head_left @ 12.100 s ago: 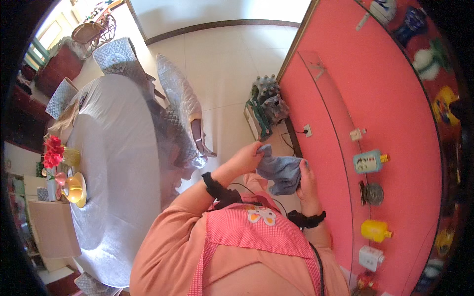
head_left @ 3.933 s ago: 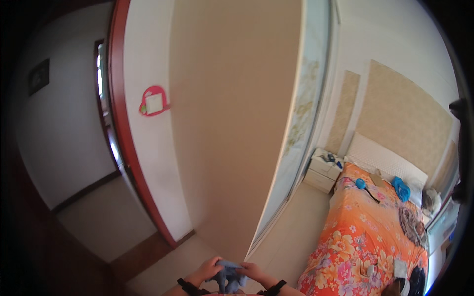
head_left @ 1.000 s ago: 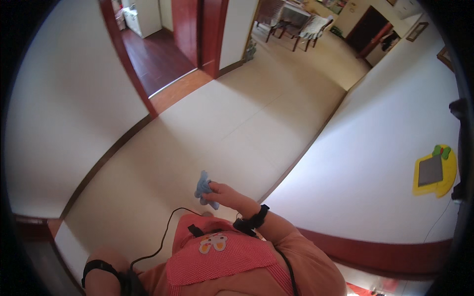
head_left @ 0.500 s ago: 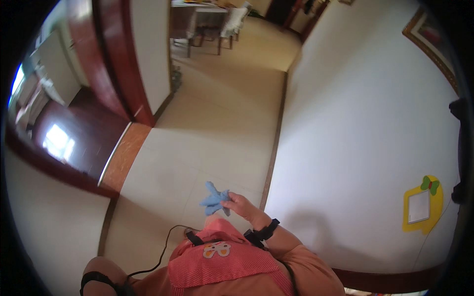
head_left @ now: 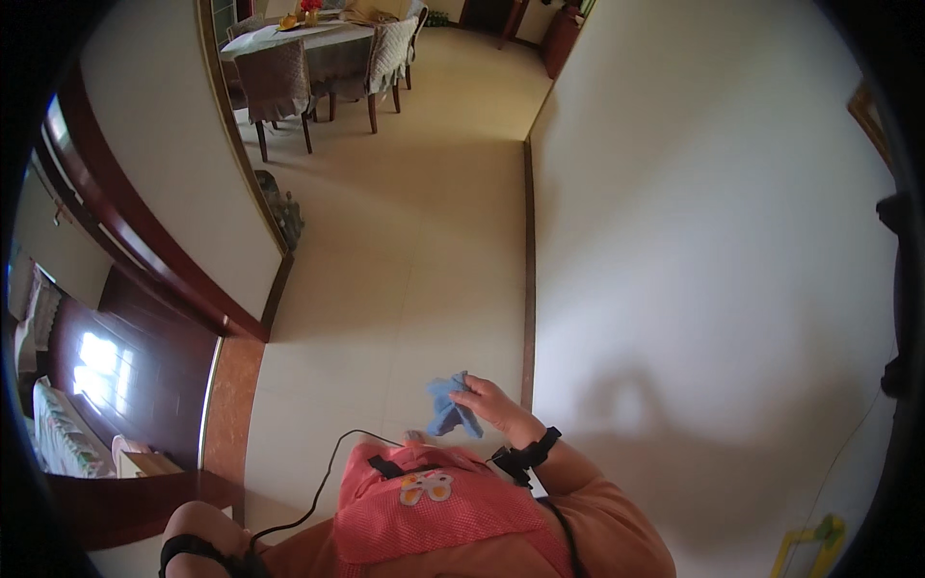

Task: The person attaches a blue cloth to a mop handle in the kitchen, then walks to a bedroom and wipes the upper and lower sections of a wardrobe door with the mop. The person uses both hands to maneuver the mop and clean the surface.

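In front of me, over the pale floor, my right hand (head_left: 489, 401) pinches a light blue cloth (head_left: 451, 406) between thumb and fingers. The cloth hangs crumpled, with loose corners sticking out. A black strap with a small dark device (head_left: 525, 457) sits around my right wrist. My left arm (head_left: 200, 530), bent at the lower left and banded in black, is seen only in part, and its hand is out of sight. I wear a pink apron (head_left: 434, 525) with a white animal patch on the chest.
A white wall (head_left: 694, 289) runs along my right, with a yellow-framed switch (head_left: 807, 554) low down. To the left a doorway with a reddish stone threshold (head_left: 231, 395) opens on a dark floor. Ahead stand a dining table (head_left: 332, 48) and covered chairs (head_left: 272, 85). A black cable (head_left: 328, 474) loops beside me.
I have moved forward along the hallway, so the table and chairs look nearer and the yellow switch frame has dropped toward the lower edge. The blue cloth stays in my right hand.
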Demonstrator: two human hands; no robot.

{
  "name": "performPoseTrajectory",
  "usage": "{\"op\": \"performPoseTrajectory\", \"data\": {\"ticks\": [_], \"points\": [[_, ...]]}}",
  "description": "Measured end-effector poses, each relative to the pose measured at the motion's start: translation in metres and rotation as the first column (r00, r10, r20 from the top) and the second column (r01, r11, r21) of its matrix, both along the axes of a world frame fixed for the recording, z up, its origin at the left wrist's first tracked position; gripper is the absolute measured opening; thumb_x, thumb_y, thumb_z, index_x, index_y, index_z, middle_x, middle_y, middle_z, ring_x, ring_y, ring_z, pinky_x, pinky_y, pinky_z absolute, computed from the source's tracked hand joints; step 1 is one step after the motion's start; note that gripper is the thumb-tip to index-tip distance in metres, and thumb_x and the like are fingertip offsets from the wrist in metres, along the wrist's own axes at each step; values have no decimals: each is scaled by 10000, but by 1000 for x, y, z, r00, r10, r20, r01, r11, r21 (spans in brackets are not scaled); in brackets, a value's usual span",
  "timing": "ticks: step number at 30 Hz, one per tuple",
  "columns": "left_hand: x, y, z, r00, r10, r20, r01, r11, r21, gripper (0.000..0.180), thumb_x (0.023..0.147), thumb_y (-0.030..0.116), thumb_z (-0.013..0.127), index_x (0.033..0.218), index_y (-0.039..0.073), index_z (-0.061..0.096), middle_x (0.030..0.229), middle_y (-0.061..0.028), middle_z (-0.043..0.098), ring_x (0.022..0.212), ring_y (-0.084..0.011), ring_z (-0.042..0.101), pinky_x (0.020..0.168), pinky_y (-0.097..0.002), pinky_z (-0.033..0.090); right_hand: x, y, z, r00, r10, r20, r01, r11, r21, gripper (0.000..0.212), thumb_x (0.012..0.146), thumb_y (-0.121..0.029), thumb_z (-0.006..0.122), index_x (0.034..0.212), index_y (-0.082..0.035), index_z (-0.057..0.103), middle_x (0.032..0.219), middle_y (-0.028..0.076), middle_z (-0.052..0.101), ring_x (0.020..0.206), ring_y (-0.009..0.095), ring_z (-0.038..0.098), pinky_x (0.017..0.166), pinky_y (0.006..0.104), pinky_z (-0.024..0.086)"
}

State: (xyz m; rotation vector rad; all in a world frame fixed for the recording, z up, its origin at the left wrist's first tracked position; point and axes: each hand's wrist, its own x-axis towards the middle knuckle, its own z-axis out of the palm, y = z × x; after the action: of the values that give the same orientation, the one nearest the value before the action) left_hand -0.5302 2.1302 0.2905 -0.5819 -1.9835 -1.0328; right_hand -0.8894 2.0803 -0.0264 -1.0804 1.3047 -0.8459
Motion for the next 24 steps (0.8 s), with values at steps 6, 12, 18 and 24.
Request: {"op": "performPoseTrajectory", "data": {"ticks": [6, 12, 18, 24], "points": [[-16, -177, -4, 988, -155, -18, 148, 965, -217, 561, 992, 308, 224, 758, -15, 618, 685, -131, 595, 593, -267, 589, 560, -398, 474, -25, -169, 22, 986, 55, 155, -59, 998, 22, 257, 925, -187, 562, 1087, 11, 582, 947, 47, 633, 842, 126, 573, 759, 260, 459], [-32, -332, -4, 990, 10, -139, -42, 972, -230, 488, 962, 277, 287, 760, -13, 624, 700, -144, 599, 604, -278, 590, 568, -402, 472, -48, -333, 28, 993, -107, 49, 102, 990, 93, 280, 915, -174, 555, 1125, 10, 574, 926, 0, 596, 841, 107, 528, 762, 249, 421], [-58, -495, 16, 998, 46, -53, -58, 966, -251, 483, 955, 276, 308, 746, -26, 621, 687, -163, 599, 608, -274, 593, 552, -404, 469, -88, -489, 11, 985, -134, 105, 132, 991, 28, 258, 900, -190, 570, 1092, -19, 594, 873, -23, 593, 760, 71, 494, 613, 217, 378], [-107, -635, -10, 993, -111, -42, 103, 980, -169, 545, 970, 312, 271, 769, -45, 632, 694, -193, 607, 602, -300, 597, 548, -429, 468, -133, -655, -4, 998, -45, 53, 38, 991, 131, 244, 907, -197, 573, 1078, -28, 606, 908, -12, 600, 820, 95, 516, 730, 247, 407]]}}
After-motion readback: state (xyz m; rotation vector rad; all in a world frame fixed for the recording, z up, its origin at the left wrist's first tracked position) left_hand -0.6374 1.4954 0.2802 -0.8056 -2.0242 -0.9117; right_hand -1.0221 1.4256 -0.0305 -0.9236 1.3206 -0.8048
